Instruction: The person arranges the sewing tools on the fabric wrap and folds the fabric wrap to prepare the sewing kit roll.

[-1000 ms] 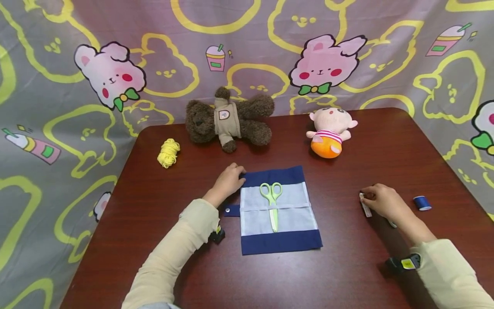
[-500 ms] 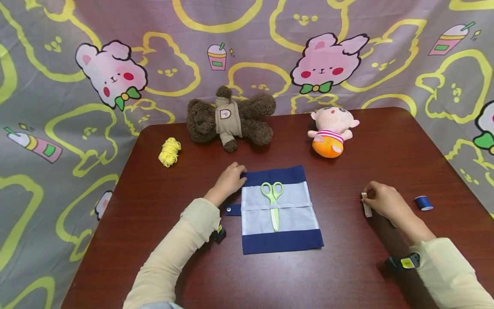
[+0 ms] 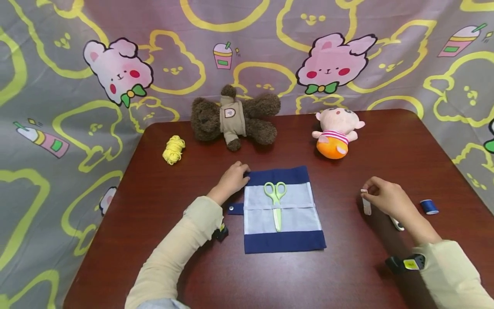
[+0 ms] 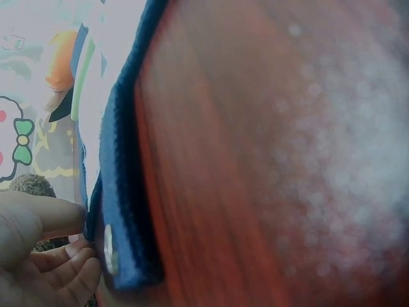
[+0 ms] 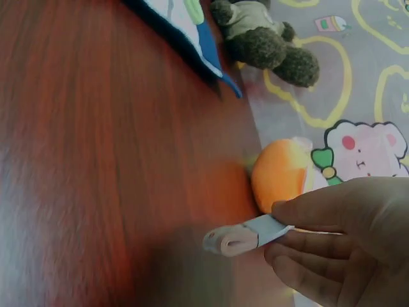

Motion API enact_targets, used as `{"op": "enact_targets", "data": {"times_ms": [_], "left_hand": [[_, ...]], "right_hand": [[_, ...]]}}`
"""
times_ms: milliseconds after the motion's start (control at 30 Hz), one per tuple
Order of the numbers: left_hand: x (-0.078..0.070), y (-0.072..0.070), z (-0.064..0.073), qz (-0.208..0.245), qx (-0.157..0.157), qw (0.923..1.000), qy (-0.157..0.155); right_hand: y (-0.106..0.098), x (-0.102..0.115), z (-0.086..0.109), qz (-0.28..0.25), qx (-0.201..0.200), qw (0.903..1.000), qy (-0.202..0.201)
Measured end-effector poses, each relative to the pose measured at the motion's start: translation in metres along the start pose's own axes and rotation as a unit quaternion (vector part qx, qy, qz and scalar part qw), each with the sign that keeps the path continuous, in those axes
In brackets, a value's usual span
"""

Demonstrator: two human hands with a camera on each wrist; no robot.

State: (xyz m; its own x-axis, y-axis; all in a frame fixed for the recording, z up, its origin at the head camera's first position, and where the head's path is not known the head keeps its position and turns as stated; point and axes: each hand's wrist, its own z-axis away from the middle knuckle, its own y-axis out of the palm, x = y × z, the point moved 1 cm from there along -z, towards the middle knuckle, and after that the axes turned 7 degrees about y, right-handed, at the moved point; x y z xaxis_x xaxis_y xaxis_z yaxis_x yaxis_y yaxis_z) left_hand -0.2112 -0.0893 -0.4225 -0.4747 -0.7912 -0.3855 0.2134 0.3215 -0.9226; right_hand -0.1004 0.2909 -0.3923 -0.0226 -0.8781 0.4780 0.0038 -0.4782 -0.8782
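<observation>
A navy and light-grey fabric roll-up pouch [image 3: 284, 242] lies spread on the table with green-handled scissors [image 3: 275, 193] tucked under its middle strap. My left hand [image 3: 230, 180] pinches the pouch's upper left edge between thumb and fingers; the snap tab [image 4: 124, 211] hangs beside it in the left wrist view. Out to the right, my right hand [image 3: 387, 197] pinches one end of a folded, pale measuring tape [image 3: 366, 204], raised above the table. Its looped end [image 5: 233, 240] shows in the right wrist view. Under the right forearm lies a small white object [image 3: 396, 223], partly hidden.
A blue thread spool [image 3: 429, 207] lies right of the right hand. Along the back are a yellow yarn bundle [image 3: 174, 149], a brown teddy bear [image 3: 233, 120] on its side and a pink-and-orange plush doll [image 3: 335, 134]. A patterned curtain [image 3: 262, 47] hangs behind the table.
My right hand has lifted the measuring tape slightly, and more of the white object under the forearm shows. The left hand keeps its place at the pouch edge. The head view has shifted a little.
</observation>
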Motion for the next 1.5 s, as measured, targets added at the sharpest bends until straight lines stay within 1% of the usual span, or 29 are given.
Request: {"op": "enact_targets", "data": {"times_ms": [167, 300, 367, 467, 600, 733, 800, 867, 1067, 1100, 1133, 1167, 1333, 1367, 1400, 1500], "left_hand": [[0.001, -0.001, -0.001, -0.002, -0.009, 1.0, 0.003], [0.001, -0.002, -0.001, -0.001, -0.005, 1.0, -0.001], [0.001, -0.003, -0.001, 0.0, -0.002, 1.0, -0.003], [0.002, -0.003, 0.0, 0.0, 0.0, 1.0, -0.005], [0.001, -0.004, 0.0, 0.004, -0.002, 1.0, -0.006], [0.001, -0.003, -0.001, 0.002, -0.002, 1.0, -0.004], [0.001, -0.002, -0.001, -0.003, -0.001, 1.0, -0.004], [0.001, -0.002, -0.002, -0.006, 0.0, 0.9999, -0.008], [0.0, -0.001, -0.003, 0.013, 0.008, 0.9997, -0.017], [0.0, 0.0, -0.004, 0.015, 0.01, 0.9997, -0.017], [0.002, 0.001, -0.004, 0.011, 0.001, 0.9999, -0.007], [0.002, 0.002, -0.005, 0.008, 0.002, 0.9999, -0.009], [0.004, 0.004, -0.005, 0.01, 0.001, 0.9999, -0.006], [0.003, 0.003, -0.005, 0.014, 0.009, 0.9997, -0.016], [0.002, 0.003, -0.004, 0.014, 0.009, 0.9997, -0.016], [0.001, 0.002, -0.002, 0.001, 0.009, 0.9998, -0.017]], "right_hand": [[0.004, 0.014, -0.006, -0.035, -0.027, 0.9989, -0.017], [0.009, 0.027, -0.015, -0.067, -0.038, 0.9969, -0.016], [0.012, 0.035, -0.021, -0.083, -0.037, 0.9957, -0.013], [0.021, 0.048, -0.029, -0.115, -0.015, 0.9932, 0.0], [0.039, 0.066, -0.039, -0.172, 0.01, 0.9849, 0.011], [0.058, 0.081, -0.046, -0.238, 0.02, 0.9709, 0.009], [0.066, 0.088, -0.049, -0.257, 0.026, 0.9661, 0.008], [0.073, 0.094, -0.051, -0.267, 0.03, 0.9631, 0.009], [0.085, 0.11, -0.054, -0.268, 0.034, 0.9628, 0.003], [0.087, 0.113, -0.054, -0.267, 0.035, 0.963, 0.0], [0.088, 0.115, -0.054, -0.267, 0.037, 0.963, -0.004], [0.089, 0.118, -0.053, -0.266, 0.04, 0.9632, -0.007], [0.094, 0.13, -0.051, -0.261, 0.05, 0.9635, -0.032], [0.095, 0.133, -0.051, -0.26, 0.053, 0.9633, -0.039], [0.096, 0.135, -0.051, -0.259, 0.054, 0.9633, -0.047], [0.099, 0.141, -0.05, -0.25, 0.064, 0.964, -0.066]]}}
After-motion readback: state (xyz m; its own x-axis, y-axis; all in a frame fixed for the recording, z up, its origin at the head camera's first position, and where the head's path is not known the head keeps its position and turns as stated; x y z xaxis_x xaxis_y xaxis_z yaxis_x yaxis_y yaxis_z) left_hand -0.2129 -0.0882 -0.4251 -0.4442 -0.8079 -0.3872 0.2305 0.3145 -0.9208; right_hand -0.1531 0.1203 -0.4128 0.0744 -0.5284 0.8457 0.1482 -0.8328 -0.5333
